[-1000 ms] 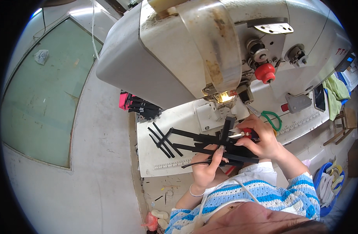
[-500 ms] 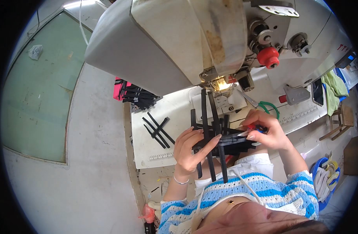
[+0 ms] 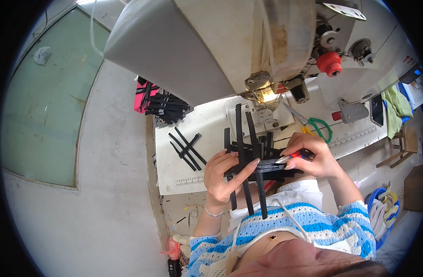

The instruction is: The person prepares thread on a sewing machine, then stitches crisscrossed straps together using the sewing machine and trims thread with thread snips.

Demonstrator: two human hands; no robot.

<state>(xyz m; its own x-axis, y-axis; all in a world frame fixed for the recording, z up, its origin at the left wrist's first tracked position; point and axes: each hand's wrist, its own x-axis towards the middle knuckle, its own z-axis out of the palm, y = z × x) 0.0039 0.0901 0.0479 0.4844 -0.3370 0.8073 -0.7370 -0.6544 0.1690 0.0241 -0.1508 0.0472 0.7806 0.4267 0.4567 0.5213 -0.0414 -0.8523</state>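
Observation:
My left hand [image 3: 220, 176] is closed on a bundle of crossed black fabric straps [image 3: 262, 196] held above my lap, in front of the table's near edge. Several long strips run away from me across a sideways band. My right hand [image 3: 316, 154] pinches small thread snips [image 3: 298, 156] with red and dark blue handles. Their pointed silver tip lies against the sideways band, just right of my left fingertips. Whether the blades are cutting anything is too small to tell. Under the band, more black straps hang partly hidden by my hands.
A sewing machine [image 3: 211, 41] with a lit needle area stands over the white table [image 3: 167, 177]. Green-and-yellow-handled scissors [image 3: 318, 129] lie at its right. Crossed black straps [image 3: 187, 150] lie at left, near a strap pile [image 3: 167, 108]. A blue basket [image 3: 382, 217] holds cloth at far right.
The tip of the snips now shows more plainly on the sideways band. My right hand has shifted slightly, while the left keeps its hold. The whole view has moved a little.

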